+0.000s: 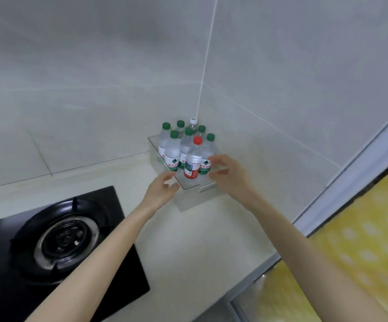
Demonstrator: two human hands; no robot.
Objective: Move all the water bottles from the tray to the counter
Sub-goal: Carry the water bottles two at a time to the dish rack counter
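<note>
A clear plastic tray [189,196] stands in the corner of the pale counter [197,247]. It holds several upright water bottles, most with green caps [172,154], one with a white cap [193,122] at the back, and a red-capped bottle [193,162] at the front. My left hand [161,190] reaches to the tray's front left corner, fingers loosely curled and holding nothing. On the other side, my right hand [229,173] hovers by the tray's front right, just right of the red-capped bottle, fingers spread and empty.
A black gas hob [56,245] with a round burner lies on the counter to the left. Grey tiled walls [95,89] meet behind the tray. The counter's edge runs along the right, with a yellow patterned floor [362,240] beyond.
</note>
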